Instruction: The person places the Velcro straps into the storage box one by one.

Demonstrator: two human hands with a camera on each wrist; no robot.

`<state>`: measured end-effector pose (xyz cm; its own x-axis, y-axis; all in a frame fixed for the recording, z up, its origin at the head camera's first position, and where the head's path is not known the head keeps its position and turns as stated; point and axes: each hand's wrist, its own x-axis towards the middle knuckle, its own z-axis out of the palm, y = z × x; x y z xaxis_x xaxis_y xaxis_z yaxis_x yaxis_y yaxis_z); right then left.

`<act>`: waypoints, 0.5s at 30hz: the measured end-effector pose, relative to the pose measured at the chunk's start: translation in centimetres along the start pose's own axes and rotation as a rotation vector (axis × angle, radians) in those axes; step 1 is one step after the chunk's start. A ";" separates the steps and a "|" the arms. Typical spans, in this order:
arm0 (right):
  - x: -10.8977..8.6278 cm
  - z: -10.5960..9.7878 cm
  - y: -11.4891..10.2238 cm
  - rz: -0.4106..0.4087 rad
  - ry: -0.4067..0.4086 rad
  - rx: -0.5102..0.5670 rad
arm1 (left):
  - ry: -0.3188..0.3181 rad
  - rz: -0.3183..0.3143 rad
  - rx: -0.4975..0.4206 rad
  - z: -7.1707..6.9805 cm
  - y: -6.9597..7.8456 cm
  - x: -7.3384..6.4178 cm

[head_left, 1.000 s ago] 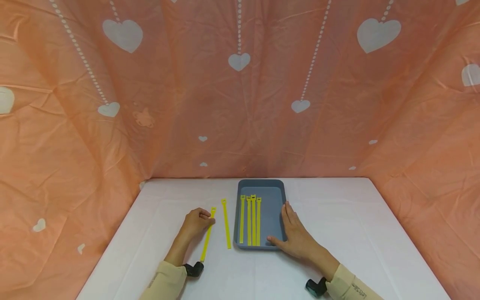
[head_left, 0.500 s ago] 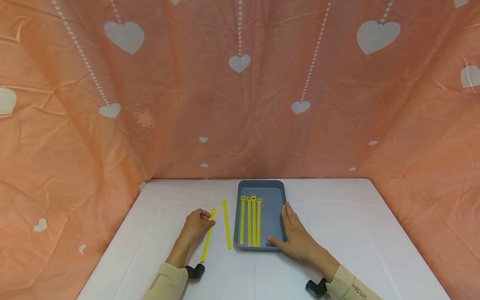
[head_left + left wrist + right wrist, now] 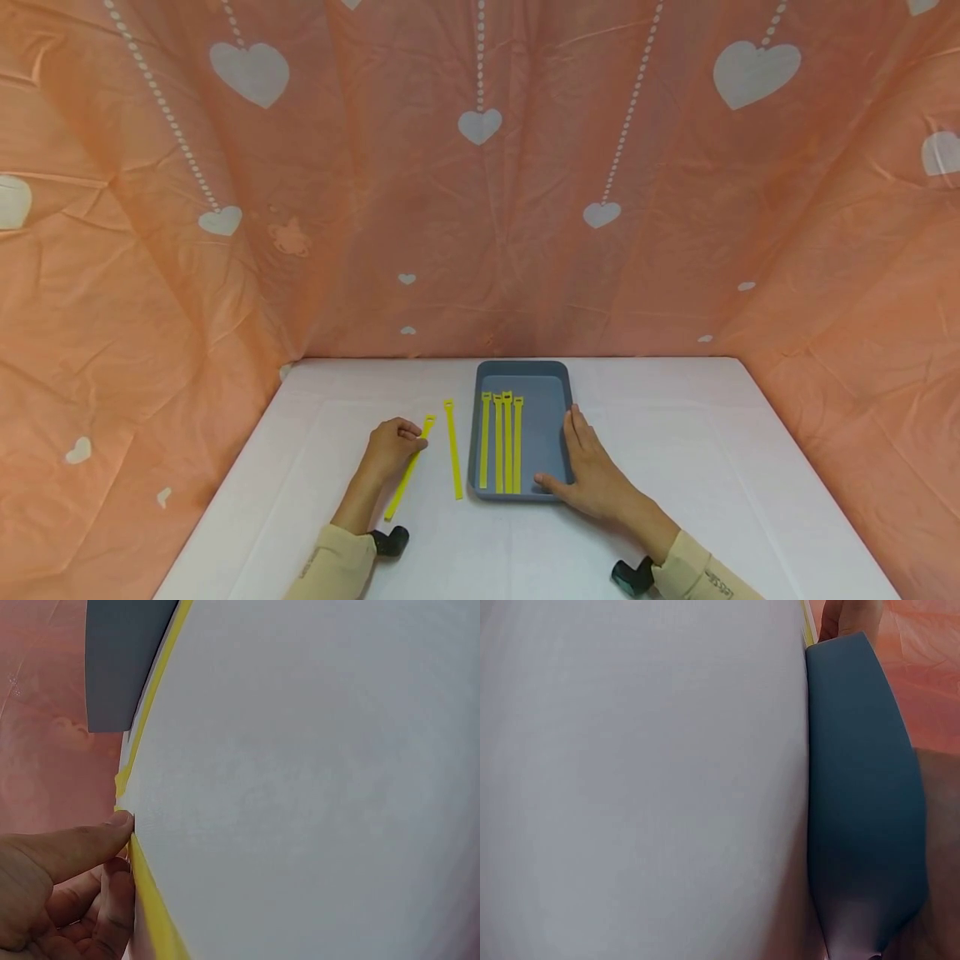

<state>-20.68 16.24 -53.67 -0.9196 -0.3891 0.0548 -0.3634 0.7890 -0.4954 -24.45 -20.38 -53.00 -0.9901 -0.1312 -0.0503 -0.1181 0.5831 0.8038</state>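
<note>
In the head view my left hand (image 3: 392, 447) pinches a yellow cable tie (image 3: 398, 495) near its slotted head, between thumb and fingers. The tie slants down toward the left wrist; the left wrist view shows the thumb on the tie (image 3: 156, 915). A second yellow cable tie (image 3: 453, 454) lies on the table between that hand and the grey-blue tray (image 3: 547, 442). Several yellow cable ties (image 3: 484, 442) lie side by side in the tray's left half, heads at the far end. My right hand (image 3: 596, 477) rests against the tray's right side, fingers extended, thumb over its near right corner.
A white cloth (image 3: 675, 417) covers the table. An orange curtain with white hearts (image 3: 480, 127) closes off the back and both sides. Black cameras (image 3: 392, 542) sit at both wrists. The tray's outer wall (image 3: 862, 780) fills much of the right wrist view.
The lower end of the held cable tie has swung left, toward the left wrist. The left fingertips have shifted very slightly left. My right hand and the tray stay put.
</note>
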 end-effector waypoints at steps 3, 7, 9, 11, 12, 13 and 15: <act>0.0 0.0 0.0 0.000 0.000 -0.001 | 0.002 -0.008 -0.001 0.1 0.0 0.0; 0.0 0.0 0.0 0.001 0.001 -0.001 | 0.002 -0.015 0.004 0.1 0.0 0.1; 0.0 0.0 0.0 0.004 -0.001 -0.001 | 0.003 -0.007 0.013 0.1 0.0 0.1; 0.0 0.0 0.0 0.007 -0.002 0.001 | 0.006 -0.003 0.019 0.1 0.0 0.1; 0.0 0.0 0.0 0.008 -0.004 0.002 | 0.007 -0.002 0.021 0.1 0.0 0.1; 0.0 0.0 -0.1 0.009 -0.004 0.001 | 0.008 0.000 0.022 0.1 -0.1 0.1; 0.0 -0.1 -0.1 0.009 -0.005 0.004 | 0.006 0.000 0.021 0.1 0.0 0.1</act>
<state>-20.64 16.22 -53.59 -0.9221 -0.3843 0.0459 -0.3544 0.7906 -0.4995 -24.54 -20.33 -53.09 -0.9896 -0.1359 -0.0462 -0.1193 0.6000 0.7911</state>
